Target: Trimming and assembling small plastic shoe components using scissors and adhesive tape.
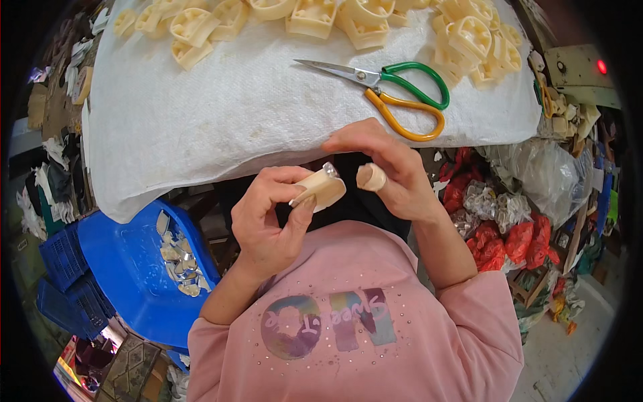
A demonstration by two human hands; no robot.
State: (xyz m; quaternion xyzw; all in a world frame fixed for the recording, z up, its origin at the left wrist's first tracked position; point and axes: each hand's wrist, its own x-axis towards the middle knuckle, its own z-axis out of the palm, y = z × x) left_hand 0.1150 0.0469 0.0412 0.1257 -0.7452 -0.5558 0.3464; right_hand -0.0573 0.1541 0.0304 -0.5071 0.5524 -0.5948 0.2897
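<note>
My left hand [268,218] grips a small cream plastic part [323,187] between thumb and fingers, just below the table's front edge. A bit of clear film shows at the part's top end. My right hand [388,171] hovers right next to the part, fingers bent, its thumb wrapped in beige tape; it holds nothing that I can see. Scissors [395,90] with one green and one orange handle lie shut on the white cloth [221,114] just beyond my right hand.
Several cream plastic parts [315,17] are piled along the cloth's far edge. A blue plastic bin [127,268] with small scraps sits at my lower left. Red and clear plastic bags [509,221] lie on the floor to the right.
</note>
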